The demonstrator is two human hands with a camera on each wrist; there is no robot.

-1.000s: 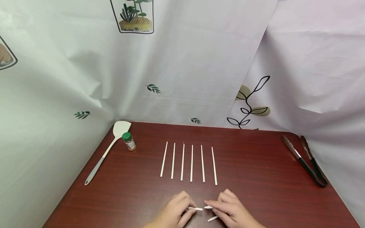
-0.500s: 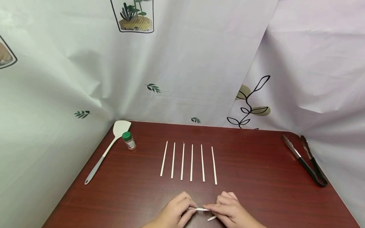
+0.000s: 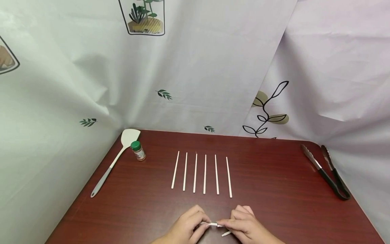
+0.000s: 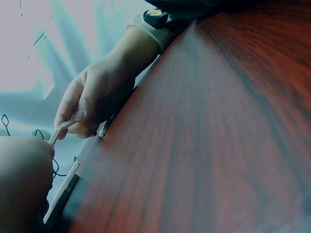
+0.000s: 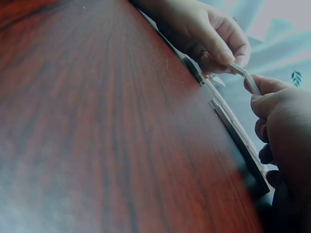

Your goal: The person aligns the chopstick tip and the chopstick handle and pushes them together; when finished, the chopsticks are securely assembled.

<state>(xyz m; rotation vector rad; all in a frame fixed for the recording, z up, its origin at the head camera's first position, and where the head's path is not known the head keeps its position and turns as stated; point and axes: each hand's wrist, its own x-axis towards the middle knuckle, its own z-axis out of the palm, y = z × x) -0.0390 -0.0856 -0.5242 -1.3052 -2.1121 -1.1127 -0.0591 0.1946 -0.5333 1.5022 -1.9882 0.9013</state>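
Near the front of the table, my left hand (image 3: 190, 225) pinches a thin white stick (image 3: 213, 224) between thumb and fingers. My right hand (image 3: 245, 224) pinches white stick at the right side, where the two ends meet. In the right wrist view the white stick (image 5: 249, 81) runs between both hands' fingertips with a bend in it; whether it is one piece or two joined cannot be told. Another white stick (image 3: 226, 234) pokes out from under my right hand, mostly hidden. Beyond the hands, several white sticks (image 3: 204, 174) lie side by side in a row.
A white spatula with grey handle (image 3: 111, 166) and a green-capped spice jar (image 3: 138, 151) are at the table's left. Black-handled tongs (image 3: 330, 176) lie at the right. A white patterned curtain (image 3: 198, 67) hangs behind the dark red table (image 3: 274, 169).
A second ago a gap showed between the white ends in my two hands. My right hand has since moved slightly left, and the ends now meet. The row of sticks is unchanged.
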